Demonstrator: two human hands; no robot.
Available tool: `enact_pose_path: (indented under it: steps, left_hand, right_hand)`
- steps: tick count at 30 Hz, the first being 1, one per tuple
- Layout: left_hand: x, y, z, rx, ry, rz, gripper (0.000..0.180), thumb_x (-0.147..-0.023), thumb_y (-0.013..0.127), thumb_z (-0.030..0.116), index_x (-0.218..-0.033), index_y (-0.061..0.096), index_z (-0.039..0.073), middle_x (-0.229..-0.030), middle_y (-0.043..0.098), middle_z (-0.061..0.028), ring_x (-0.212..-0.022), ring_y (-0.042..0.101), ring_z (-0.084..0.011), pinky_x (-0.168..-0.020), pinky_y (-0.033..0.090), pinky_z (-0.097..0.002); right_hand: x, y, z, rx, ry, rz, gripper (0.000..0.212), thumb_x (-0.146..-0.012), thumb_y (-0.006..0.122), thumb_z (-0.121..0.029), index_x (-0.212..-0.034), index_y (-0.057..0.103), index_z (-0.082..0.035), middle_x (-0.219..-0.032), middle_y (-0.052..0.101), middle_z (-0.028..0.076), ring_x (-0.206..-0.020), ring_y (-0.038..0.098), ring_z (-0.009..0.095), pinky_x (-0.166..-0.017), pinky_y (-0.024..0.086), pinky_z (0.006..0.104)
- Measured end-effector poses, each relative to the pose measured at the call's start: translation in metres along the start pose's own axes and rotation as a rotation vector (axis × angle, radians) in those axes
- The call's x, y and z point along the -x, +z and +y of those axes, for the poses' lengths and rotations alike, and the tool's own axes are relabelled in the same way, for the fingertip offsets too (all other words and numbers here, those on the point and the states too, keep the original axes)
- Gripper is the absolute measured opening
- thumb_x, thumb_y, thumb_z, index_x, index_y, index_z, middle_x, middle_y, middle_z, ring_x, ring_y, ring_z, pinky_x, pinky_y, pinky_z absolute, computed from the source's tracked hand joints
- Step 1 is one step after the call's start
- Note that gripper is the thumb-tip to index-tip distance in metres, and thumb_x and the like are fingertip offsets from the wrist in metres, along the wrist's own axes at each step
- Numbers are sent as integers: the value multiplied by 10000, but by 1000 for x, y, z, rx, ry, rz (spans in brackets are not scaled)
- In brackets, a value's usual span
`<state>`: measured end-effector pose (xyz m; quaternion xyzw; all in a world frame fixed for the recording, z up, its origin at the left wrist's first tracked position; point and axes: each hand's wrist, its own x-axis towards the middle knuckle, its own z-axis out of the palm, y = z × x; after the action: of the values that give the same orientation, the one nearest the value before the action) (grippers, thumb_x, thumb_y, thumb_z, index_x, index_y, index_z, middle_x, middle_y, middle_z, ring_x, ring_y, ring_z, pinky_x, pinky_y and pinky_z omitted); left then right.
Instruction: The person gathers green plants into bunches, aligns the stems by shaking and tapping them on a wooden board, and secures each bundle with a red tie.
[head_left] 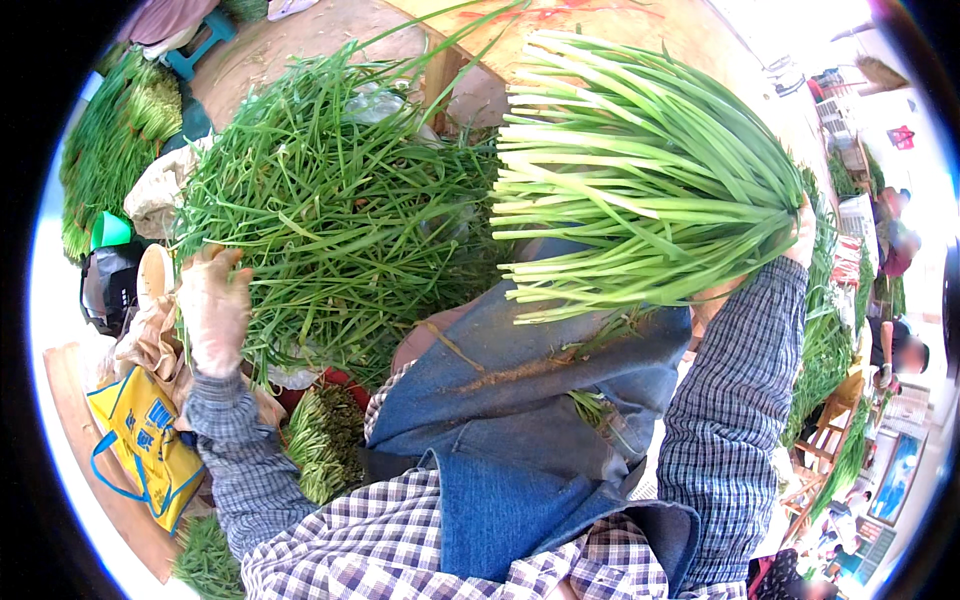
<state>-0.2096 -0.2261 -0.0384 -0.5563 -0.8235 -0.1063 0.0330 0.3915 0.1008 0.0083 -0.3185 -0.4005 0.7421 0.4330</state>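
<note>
My right hand [802, 232] is closed round a thick bunch of garlic chives [640, 180], raised over my right knee. Their pale cut ends fan out to the left, and the leaves narrow into my grip, which hides part of the hand. On the left, my left hand [217, 312] is at the near left edge of a big tangled heap of loose green chives [340, 210]. Its fingers look bent and a little apart, slightly blurred, with nothing seen in them. A blue denim apron [530, 370] covers my lap, with bits of leaf and soil on it.
Bundled chives [325, 440] stand below my left forearm, and more bundles [125, 140] lie at the far left. A yellow bag [150, 445] is at the left. A wooden table [600, 30] stands ahead. Along the right are more greens [825, 340] and several people.
</note>
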Motion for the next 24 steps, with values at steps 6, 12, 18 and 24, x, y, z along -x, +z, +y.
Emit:
enact_pose_path:
  steps: [6, 12, 18, 24]
  left_hand:
    - [-19, 11, 151, 1357, -72, -696, 358, -815, 577, 168, -1118, 587, -21, -1122, 598, -136, -1037, 556, -200, -904, 426, -318]
    - [-27, 50, 224, 2083, -425, -973, 330, -831, 600, 172, -1096, 568, -22, -1019, 609, -130, -911, 585, -190, -827, 479, -330]
    - [-29, 43, 241, 2166, -708, -993, 285, -809, 622, 137, -1028, 598, -44, -939, 619, -133, -802, 606, -209, -705, 534, -375]
    - [-23, 36, 241, 2224, -655, -819, 204, -789, 623, 68, -964, 633, -37, -912, 646, -103, -813, 617, -168, -735, 525, -312]
  right_hand:
    - [3, -24, -6, 246, -130, 263, 303, -927, 314, -139, -1082, 518, 23, -1050, 604, 166, -901, 605, 249, -849, 486, 361]
    - [5, 13, 15, 104, -165, 29, 365, -926, 313, -223, -1098, 533, 12, -1075, 599, 160, -936, 594, 280, -870, 464, 406]
    - [9, 16, -4, -60, 15, 174, 391, -927, 297, -247, -1087, 543, 11, -1072, 602, 153, -942, 589, 280, -872, 460, 405]
    - [-2, 32, 13, 46, -108, 428, 360, -920, 304, -204, -1078, 547, 10, -1049, 611, 148, -904, 602, 268, -827, 489, 384]
